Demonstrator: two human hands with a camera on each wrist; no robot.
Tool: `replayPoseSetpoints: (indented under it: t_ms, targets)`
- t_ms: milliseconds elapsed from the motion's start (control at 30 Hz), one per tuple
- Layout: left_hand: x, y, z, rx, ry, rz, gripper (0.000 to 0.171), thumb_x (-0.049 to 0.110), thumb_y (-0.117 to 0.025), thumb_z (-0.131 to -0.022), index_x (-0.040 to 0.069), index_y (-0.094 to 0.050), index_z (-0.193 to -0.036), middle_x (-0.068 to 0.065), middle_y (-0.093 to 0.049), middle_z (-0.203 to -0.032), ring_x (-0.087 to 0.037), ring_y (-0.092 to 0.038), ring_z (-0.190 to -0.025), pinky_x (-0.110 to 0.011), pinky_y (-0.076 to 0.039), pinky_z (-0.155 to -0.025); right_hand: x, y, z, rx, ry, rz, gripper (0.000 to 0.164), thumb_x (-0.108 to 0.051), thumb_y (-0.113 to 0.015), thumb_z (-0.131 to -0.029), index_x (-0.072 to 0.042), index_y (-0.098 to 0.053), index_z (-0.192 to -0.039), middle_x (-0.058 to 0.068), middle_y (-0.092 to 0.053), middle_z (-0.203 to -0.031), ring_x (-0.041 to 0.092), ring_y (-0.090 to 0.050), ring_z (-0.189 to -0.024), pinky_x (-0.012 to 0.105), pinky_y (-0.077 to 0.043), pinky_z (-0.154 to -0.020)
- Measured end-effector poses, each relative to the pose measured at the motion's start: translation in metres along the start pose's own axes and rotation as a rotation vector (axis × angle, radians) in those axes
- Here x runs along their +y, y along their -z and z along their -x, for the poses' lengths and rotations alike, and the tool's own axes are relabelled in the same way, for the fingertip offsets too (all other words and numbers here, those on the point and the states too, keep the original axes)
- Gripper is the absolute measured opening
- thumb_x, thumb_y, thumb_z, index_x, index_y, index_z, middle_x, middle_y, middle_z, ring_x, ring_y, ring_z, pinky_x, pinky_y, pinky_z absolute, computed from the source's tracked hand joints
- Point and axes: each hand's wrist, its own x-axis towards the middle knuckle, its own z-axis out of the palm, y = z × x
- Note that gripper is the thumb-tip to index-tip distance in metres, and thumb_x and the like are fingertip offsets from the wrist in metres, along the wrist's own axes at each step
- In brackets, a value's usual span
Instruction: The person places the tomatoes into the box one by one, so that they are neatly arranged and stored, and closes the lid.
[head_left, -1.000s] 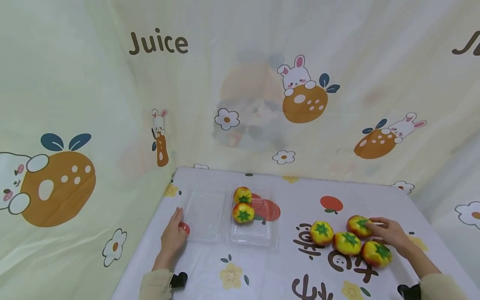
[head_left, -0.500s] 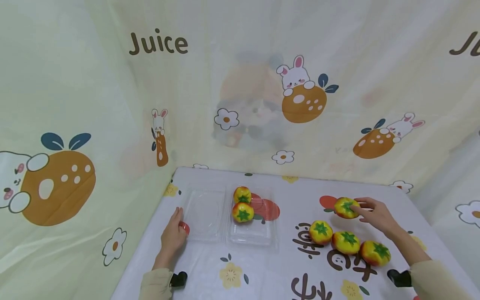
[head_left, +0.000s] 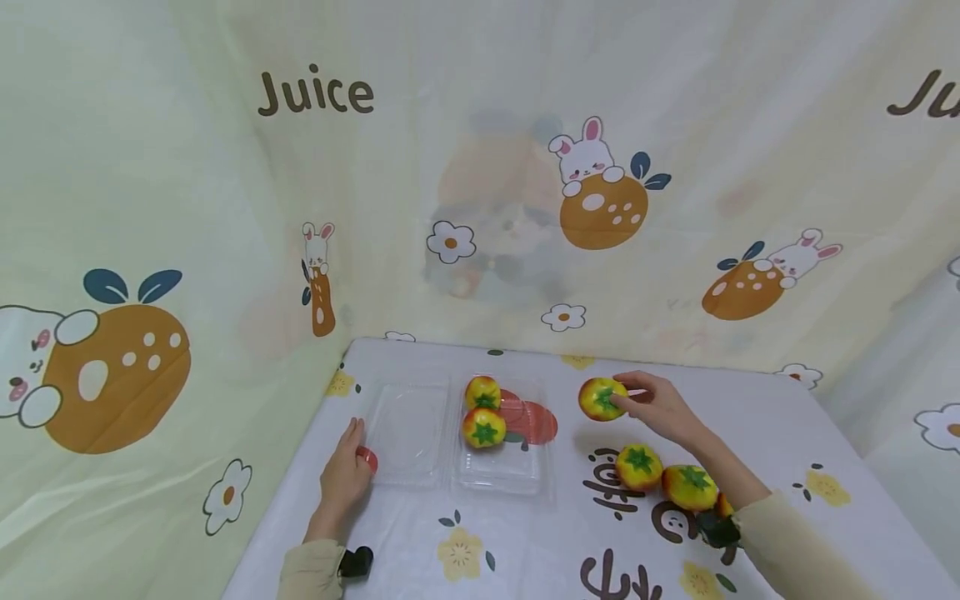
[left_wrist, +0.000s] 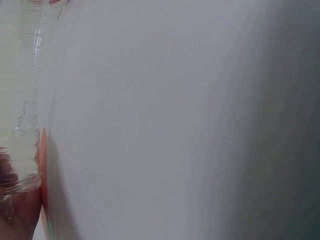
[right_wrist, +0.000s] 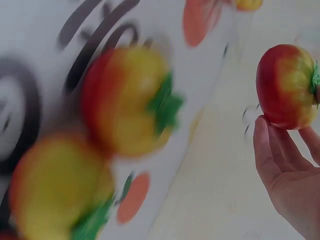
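Note:
My right hand (head_left: 656,406) pinches a persimmon (head_left: 600,399), yellow and red with a green star-shaped calyx, and holds it raised over the table. In the right wrist view the held persimmon (right_wrist: 286,86) sits between thumb and fingertips. My left hand (head_left: 347,467) rests with fairly straight fingers against the left edge of a clear plastic clamshell box (head_left: 502,479), beside its opened lid (head_left: 408,433). Two persimmons, a rear one (head_left: 482,392) and a front one (head_left: 483,427), lie in the box's left side. The left wrist view shows the clear plastic edge (left_wrist: 36,100) by the fingers.
Right of the box lie more persimmons: one at the left (head_left: 639,467), one in the middle (head_left: 688,487), and one mostly hidden behind the right forearm. A printed white cloth (head_left: 540,550) covers the table. Patterned curtains (head_left: 405,167) close off the back and sides.
My right hand has lifted a persimmon from the group on the right and carried it leftward, towards the box. The left hand has stayed by the lid.

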Motion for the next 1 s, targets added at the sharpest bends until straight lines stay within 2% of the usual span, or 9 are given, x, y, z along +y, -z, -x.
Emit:
replayPoseSetpoints:
  t_ms: [200,367,667,867,1000]
  targets:
    - [-0.002,-0.002,0.002,-0.013,0.009,-0.008,0.060,-0.003,-0.040,-0.086,-0.007,-0.039,-0.146,-0.024,-0.035,-0.153,-0.042,-0.036,-0.139,-0.059,-0.037,-0.105,-0.028,-0.042,-0.008,-0.036,0.100,-0.016,0.046,-0.028,-0.068,-0.093,-0.001,-0.059,-0.130,0.018,-0.063,-0.125,0.034,-0.063,-0.104,0.038,-0.057,-0.082]
    - [-0.004,-0.001,0.002,0.002,0.007,0.000,0.060,-0.004,-0.040,-0.085,-0.008,-0.040,-0.146,-0.025,-0.036,-0.153,-0.043,-0.036,-0.138,-0.059,-0.037,-0.105,-0.047,-0.075,-0.017,-0.094,0.143,-0.055,0.044,-0.028,-0.068,-0.093,-0.005,-0.060,-0.129,0.013,-0.063,-0.123,0.031,-0.062,-0.106,0.037,-0.056,-0.084]
    - [-0.004,0.001,-0.002,0.004,0.000,-0.004,0.060,-0.003,-0.040,-0.087,-0.007,-0.038,-0.147,-0.024,-0.035,-0.153,-0.042,-0.035,-0.139,-0.059,-0.036,-0.106,-0.062,-0.112,-0.021,-0.185,0.217,-0.126,0.041,-0.025,-0.069,-0.092,-0.007,-0.062,-0.129,0.010,-0.065,-0.118,0.026,-0.061,-0.101,0.029,-0.054,-0.082]
    - [-0.006,-0.002,-0.003,-0.008,0.006,-0.002,0.061,-0.003,-0.040,-0.087,-0.007,-0.037,-0.147,-0.024,-0.034,-0.154,-0.042,-0.034,-0.140,-0.058,-0.033,-0.108,-0.063,-0.136,-0.014,-0.184,0.255,-0.154,0.042,-0.022,-0.071,-0.090,-0.006,-0.062,-0.128,0.011,-0.064,-0.120,0.029,-0.061,-0.101,0.043,-0.056,-0.084]
    - [-0.006,-0.003,-0.004,-0.008,0.004,-0.007,0.061,-0.003,-0.041,-0.086,-0.007,-0.038,-0.147,-0.024,-0.034,-0.154,-0.042,-0.034,-0.140,-0.058,-0.034,-0.108,-0.063,-0.147,-0.010,-0.179,0.276,-0.175,0.040,-0.020,-0.073,-0.088,-0.004,-0.063,-0.123,0.011,-0.065,-0.118,0.031,-0.063,-0.100,0.047,-0.057,-0.082]
